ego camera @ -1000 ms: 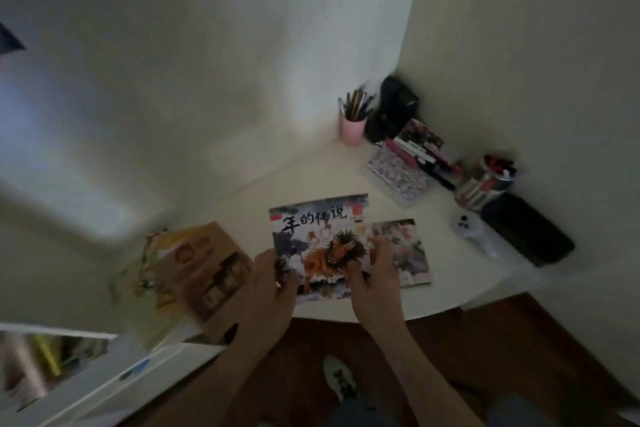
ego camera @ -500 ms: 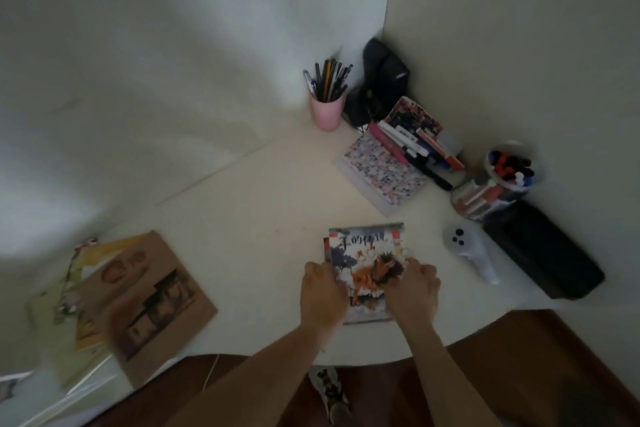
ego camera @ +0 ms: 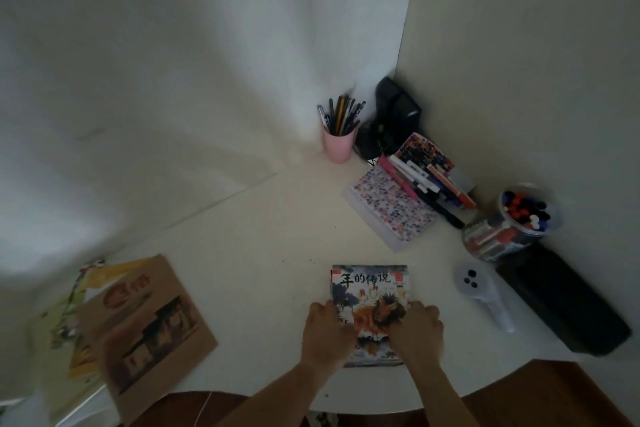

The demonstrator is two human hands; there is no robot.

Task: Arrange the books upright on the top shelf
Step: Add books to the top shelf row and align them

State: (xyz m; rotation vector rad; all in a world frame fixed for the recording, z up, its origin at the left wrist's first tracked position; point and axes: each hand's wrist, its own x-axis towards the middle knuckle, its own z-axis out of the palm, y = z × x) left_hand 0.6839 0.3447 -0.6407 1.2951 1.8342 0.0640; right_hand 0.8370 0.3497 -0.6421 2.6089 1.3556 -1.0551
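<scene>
A picture book (ego camera: 370, 291) with a lion-like beast and Chinese title lies flat near the front edge of the white desk (ego camera: 263, 239), on top of another book whose edges barely show. My left hand (ego camera: 325, 333) grips its left edge and my right hand (ego camera: 417, 331) grips its right edge. A brown-covered book (ego camera: 149, 326) lies flat at the left on top of yellow and green books (ego camera: 69, 315). More books (ego camera: 426, 173) lean in a row against the right wall, with a patterned book (ego camera: 391, 208) flat before them. No shelf is in view.
A pink cup of pencils (ego camera: 339, 139) and a black device (ego camera: 394, 114) sit in the far corner. At the right stand a clear jar of markers (ego camera: 509, 222), a white controller (ego camera: 485, 291) and a long black case (ego camera: 564, 302). Brown floor shows below the desk edge.
The picture book has moved right onto the other book and now lies squared on it. Both hands shifted to its side edges. The camera view tilted down and left.
</scene>
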